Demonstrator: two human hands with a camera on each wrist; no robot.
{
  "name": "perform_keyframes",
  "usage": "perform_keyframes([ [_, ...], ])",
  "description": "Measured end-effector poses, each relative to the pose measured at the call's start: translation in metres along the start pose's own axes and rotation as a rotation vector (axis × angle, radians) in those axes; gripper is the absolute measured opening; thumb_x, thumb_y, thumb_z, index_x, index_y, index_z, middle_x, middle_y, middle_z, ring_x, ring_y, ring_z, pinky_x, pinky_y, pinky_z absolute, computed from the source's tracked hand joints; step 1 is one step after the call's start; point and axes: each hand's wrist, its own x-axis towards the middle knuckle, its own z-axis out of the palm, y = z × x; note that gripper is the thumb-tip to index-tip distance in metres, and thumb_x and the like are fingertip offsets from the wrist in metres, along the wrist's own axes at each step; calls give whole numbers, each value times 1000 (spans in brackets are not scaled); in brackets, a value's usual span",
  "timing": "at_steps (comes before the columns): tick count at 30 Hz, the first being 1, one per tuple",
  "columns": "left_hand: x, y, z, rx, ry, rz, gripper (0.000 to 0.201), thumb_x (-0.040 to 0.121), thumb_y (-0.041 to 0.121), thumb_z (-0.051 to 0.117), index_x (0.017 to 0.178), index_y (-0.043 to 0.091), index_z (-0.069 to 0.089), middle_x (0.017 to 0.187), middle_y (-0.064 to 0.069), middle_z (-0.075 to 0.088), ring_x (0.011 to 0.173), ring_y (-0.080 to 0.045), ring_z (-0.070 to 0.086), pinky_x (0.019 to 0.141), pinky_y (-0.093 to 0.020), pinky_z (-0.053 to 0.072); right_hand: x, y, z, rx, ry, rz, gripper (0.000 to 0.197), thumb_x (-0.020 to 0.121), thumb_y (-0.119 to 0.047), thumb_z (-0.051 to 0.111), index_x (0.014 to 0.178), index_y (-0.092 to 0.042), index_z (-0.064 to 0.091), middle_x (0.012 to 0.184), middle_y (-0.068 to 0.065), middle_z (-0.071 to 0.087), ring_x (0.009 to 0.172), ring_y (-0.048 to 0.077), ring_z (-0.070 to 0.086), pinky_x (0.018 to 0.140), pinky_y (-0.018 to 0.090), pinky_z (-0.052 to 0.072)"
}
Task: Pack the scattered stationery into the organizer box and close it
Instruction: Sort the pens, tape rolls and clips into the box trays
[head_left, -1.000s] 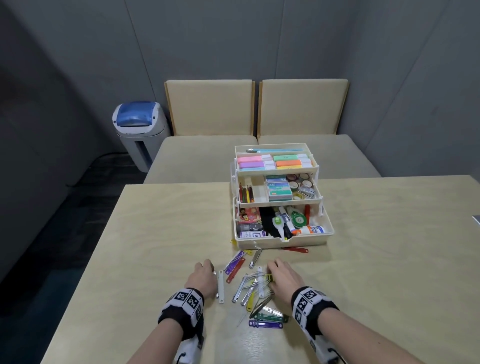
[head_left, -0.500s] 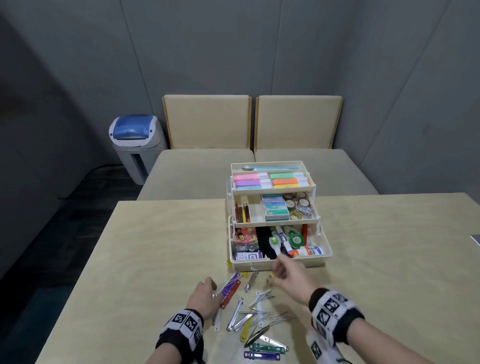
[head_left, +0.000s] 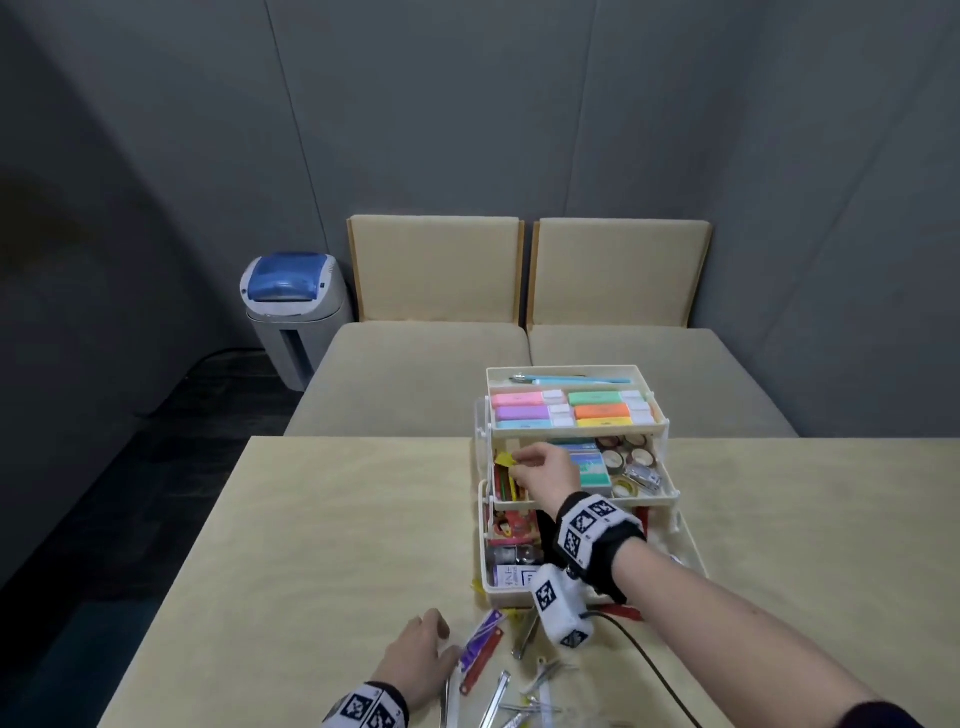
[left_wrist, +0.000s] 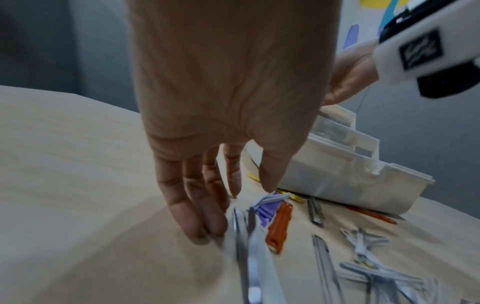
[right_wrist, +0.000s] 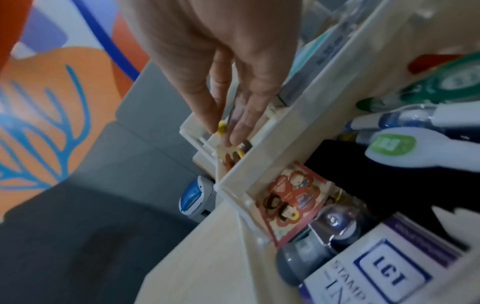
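The cream organizer box (head_left: 655, 498) stands open in three stepped tiers on the table. My right hand (head_left: 517, 462) reaches over the left compartment of its middle tray and pinches a small yellow fastener (head_left: 505, 459), seen between the fingertips (right_wrist: 215, 123) in the right wrist view. Coloured fasteners (right_wrist: 237, 155) lie in that compartment. My left hand (head_left: 444, 636) rests on the table with straight fingers (left_wrist: 197, 216) beside a purple fastener (head_left: 483, 642) and a red one (head_left: 480, 670). Metal strips (left_wrist: 244, 236) lie scattered at its fingertips.
A red fastener (head_left: 623, 613) lies against the box's front. A black cable (head_left: 660, 670) runs under my right forearm. Beyond the table are two beige bench seats (head_left: 431, 374) and a grey bin with a blue lid (head_left: 293, 306).
My right hand left the pile of fasteners, picked up a yellow one and carried it forward to the box's middle tray. The left hand stayed beside the pile.
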Motion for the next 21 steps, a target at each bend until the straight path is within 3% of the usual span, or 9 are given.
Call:
perform_keyframes([
  [2, 3, -2, -4, -3, 7, 10, 18, 92, 40, 48, 100, 28, 38, 102, 3, 46, 95, -17, 51, 85, -25, 39, 4, 1, 4, -128, -10, -92, 27, 88, -8, 62, 115, -11, 66, 115, 6, 66, 105, 18, 62, 94, 28, 49],
  [5, 7, -3, -8, -12, 35, 22, 16, 92, 38, 49, 99, 27, 40, 99, 4, 49, 87, -13, 48, 78, -24, 38, 7, 0, 6, -372, 17, -274, 33, 93, -10, 54, 125, -10, 59, 125, 5, 57, 116, 18, 53, 102, 27, 40],
  [9, 13, -1, -13, -47, 93, 27, 12, 93, 37, 48, 99, 27, 44, 94, 5, 55, 82, -12, 51, 75, -23, 40, 6, 6, 7, -854, -39, -537, 34, 96, -18, 46, 129, -16, 52, 130, 2, 52, 121, 20, 44, 105, 37, 36],
  [11, 14, 2, -16, -59, 127, 47, 11, 94, 37, 48, 99, 28, 46, 93, 6, 56, 81, -10, 53, 72, -21, 40, 8, 9, 8, -983, -97, -557, 35, 98, -22, 39, 132, -17, 48, 138, 3, 48, 128, 22, 40, 107, 43, 33],
  [14, 15, 6, -21, -66, 149, 65, 11, 95, 36, 47, 100, 27, 47, 94, 7, 58, 81, -8, 53, 71, -20, 39, 12, 7, 6, -1009, -200, -489, 39, 101, -32, 28, 133, -16, 46, 142, 3, 46, 133, 22, 36, 110, 46, 27],
  [17, 13, 6, -20, -26, 132, 43, 12, 94, 36, 47, 100, 26, 47, 95, 5, 57, 84, -12, 53, 75, -24, 41, 6, 5, 2, -968, -240, -480, 41, 101, -31, 30, 136, -15, 44, 142, 5, 45, 134, 23, 35, 113, 45, 24],
  [19, 9, 5, -17, 16, 88, 0, 16, 94, 38, 48, 101, 24, 47, 99, 2, 59, 92, -16, 57, 79, -27, 42, -9, 7, -6, -901, -212, -523, 39, 100, -25, 35, 137, -14, 45, 139, 6, 47, 130, 23, 39, 112, 42, 28],
  [21, 4, 6, -12, 66, 30, -54, 22, 92, 42, 50, 98, 22, 44, 105, -1, 62, 97, -20, 58, 78, -28, 42, -35, 15, -13, -819, -128, -602, 32, 98, -22, 40, 126, -15, 52, 125, 4, 52, 117, 20, 45, 103, 37, 38],
])
